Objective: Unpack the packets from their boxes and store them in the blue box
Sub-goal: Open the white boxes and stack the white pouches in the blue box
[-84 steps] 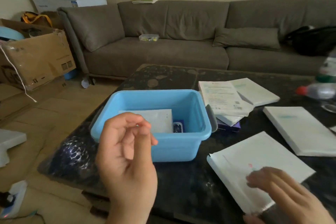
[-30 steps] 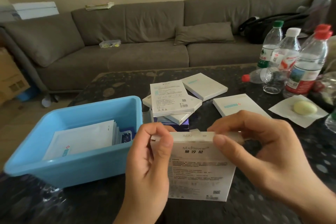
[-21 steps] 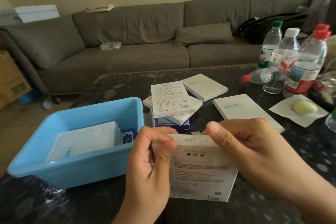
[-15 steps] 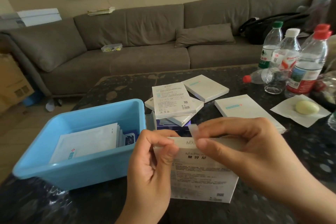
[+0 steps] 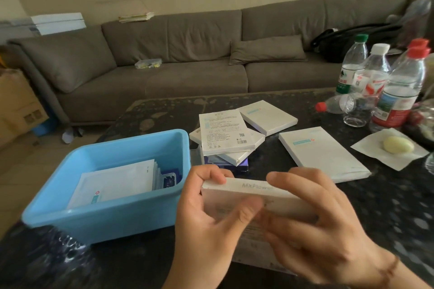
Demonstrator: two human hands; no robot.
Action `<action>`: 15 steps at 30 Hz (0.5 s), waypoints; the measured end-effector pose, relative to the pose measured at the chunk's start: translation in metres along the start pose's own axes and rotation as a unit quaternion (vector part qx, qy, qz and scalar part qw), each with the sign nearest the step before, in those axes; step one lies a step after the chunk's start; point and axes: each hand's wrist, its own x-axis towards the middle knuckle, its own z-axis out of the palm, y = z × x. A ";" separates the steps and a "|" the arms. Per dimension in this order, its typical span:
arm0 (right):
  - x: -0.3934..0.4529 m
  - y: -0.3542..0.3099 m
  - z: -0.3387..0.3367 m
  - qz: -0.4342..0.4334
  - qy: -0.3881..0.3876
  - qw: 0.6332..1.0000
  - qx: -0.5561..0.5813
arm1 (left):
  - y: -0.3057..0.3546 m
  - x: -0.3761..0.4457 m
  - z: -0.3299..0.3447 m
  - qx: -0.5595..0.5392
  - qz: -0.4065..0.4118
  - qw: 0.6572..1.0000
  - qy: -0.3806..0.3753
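Note:
Both hands hold one flat white box [image 5: 249,189] upright in front of me, over the dark table. My left hand [image 5: 206,220] grips its left end, thumb across the front face. My right hand [image 5: 312,225] grips its right side, fingers curled over the top edge. The blue box [image 5: 105,216] stands just left of my hands and holds several white packets [image 5: 117,183]. Behind my hands lies a stack of white boxes [image 5: 225,138]. One white box [image 5: 267,115] lies behind the stack and a larger white box [image 5: 321,152] lies to its right.
Several water bottles [image 5: 399,91] stand at the table's right, one lying down. A yellow lump on a white napkin [image 5: 397,145] lies near them. A grey sofa [image 5: 187,54] runs behind the table, with a black bag on its right. A cardboard box [image 5: 16,103] sits on the floor at left.
My right hand has shifted from pinching the flap at the box's top edge to gripping the box's right side. The box has tipped so its top edge faces me.

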 end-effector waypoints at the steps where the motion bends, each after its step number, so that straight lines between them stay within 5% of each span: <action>1: -0.001 -0.001 0.001 0.004 -0.001 1.000 0.004 | -0.002 -0.001 0.001 0.013 0.009 1.000 0.005; 8: -0.012 0.002 0.004 0.030 -0.046 0.998 0.011 | -0.032 -0.006 -0.003 0.167 0.076 0.983 -0.005; 15: -0.034 0.028 0.011 0.247 -0.071 0.964 0.065 | -0.043 -0.005 0.002 0.356 0.160 0.921 0.003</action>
